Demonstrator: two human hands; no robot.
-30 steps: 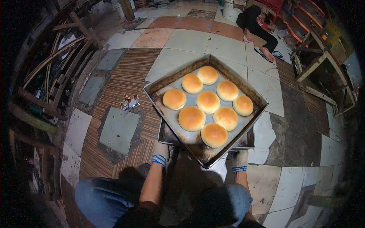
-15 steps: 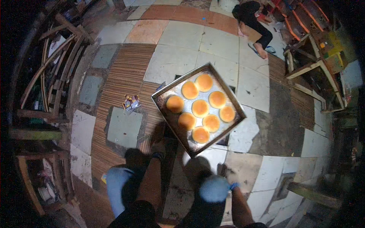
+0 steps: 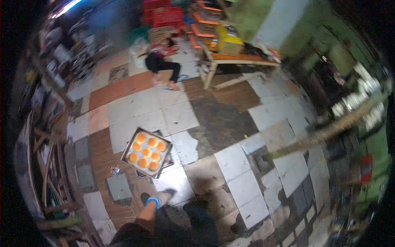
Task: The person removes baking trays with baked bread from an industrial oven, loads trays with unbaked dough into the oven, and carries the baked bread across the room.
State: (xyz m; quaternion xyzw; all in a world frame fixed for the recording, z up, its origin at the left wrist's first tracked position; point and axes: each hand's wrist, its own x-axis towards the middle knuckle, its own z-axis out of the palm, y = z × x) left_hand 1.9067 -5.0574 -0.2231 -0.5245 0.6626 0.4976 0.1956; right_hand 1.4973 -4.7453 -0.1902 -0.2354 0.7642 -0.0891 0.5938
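A square metal tray (image 3: pixel 131 157) of golden round buns (image 3: pixel 145 152) rests askew on another dark tray (image 3: pixel 168 163) on the tiled floor. My left hand (image 3: pixel 163 198), in a light glove with a blue-striped cuff, is low in the picture, apart from the trays and just below them; motion blur hides what its fingers are doing. Some small crumpled packets (image 3: pixel 115 170) lie left of the trays. My right hand is out of sight.
A person (image 3: pixel 158 61) in dark trousers lies on the floor near red crates (image 3: pixel 164 16). A wooden table (image 3: pixel 234 59) holds orange trays and a yellow box. Wooden frames (image 3: pixel 47 156) line the left. A long beam (image 3: pixel 304 138) crosses the right side.
My view has lifted and swung rightward, so the trays appear smaller and farther left. My left hand has left the trays; my right hand has dropped out of view.
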